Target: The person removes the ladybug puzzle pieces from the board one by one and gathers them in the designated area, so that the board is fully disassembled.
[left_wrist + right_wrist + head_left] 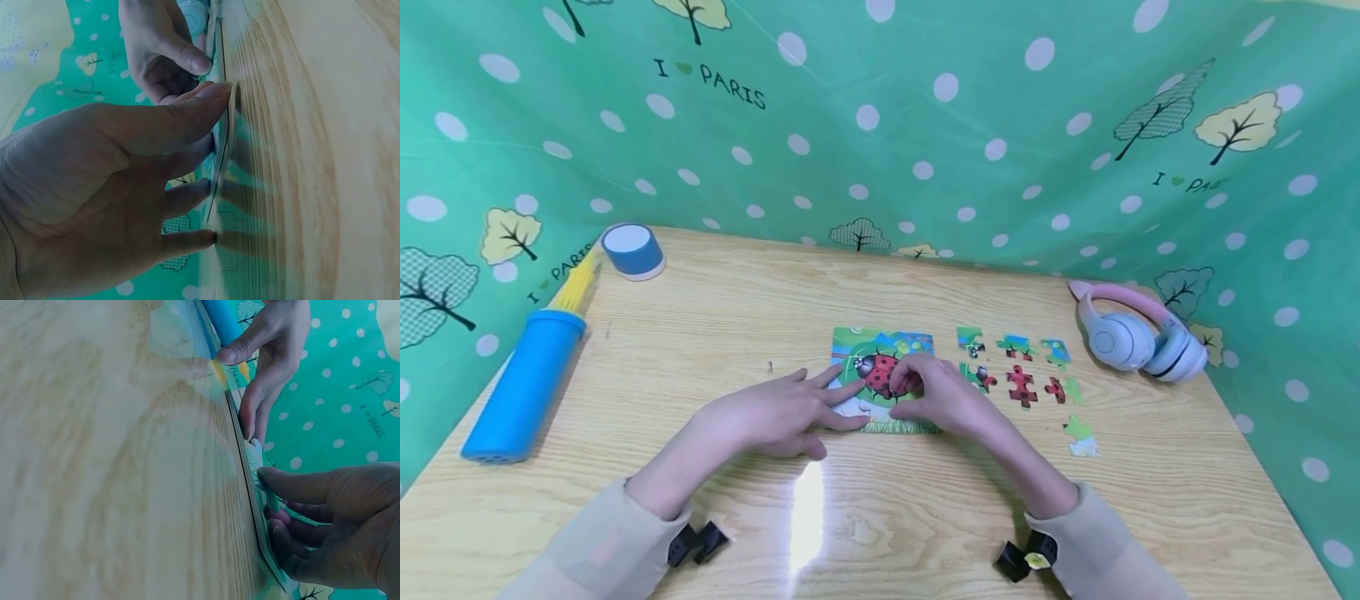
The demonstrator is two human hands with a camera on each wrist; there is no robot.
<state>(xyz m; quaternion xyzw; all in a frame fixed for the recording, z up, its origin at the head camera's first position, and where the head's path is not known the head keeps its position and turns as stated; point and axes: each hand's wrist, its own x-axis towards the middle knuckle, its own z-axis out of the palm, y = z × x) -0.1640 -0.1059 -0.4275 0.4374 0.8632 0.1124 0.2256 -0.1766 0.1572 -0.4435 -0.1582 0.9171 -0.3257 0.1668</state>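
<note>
A ladybug jigsaw puzzle (868, 342) lies on the table in the head view, partly covered by both hands. My left hand (786, 412) rests on its left edge, fingers spread and fairly straight. Over the puzzle's right half, my right hand (947, 396) has its thumb and fingers curled toward each other. Between them, the right wrist view shows a small green puzzle piece (273, 500), partly hidden by the fingers. Several loose pieces lie right of the puzzle, among them a red ladybug piece (1021, 386) and a green and white piece (1081, 437).
Pink and white headphones (1123, 337) lie at the right back of the table. At the left are a blue pump (527, 383) with yellow strips at its top and a blue and white round container (634, 252). A green dotted cloth (865, 150) hangs behind the table.
</note>
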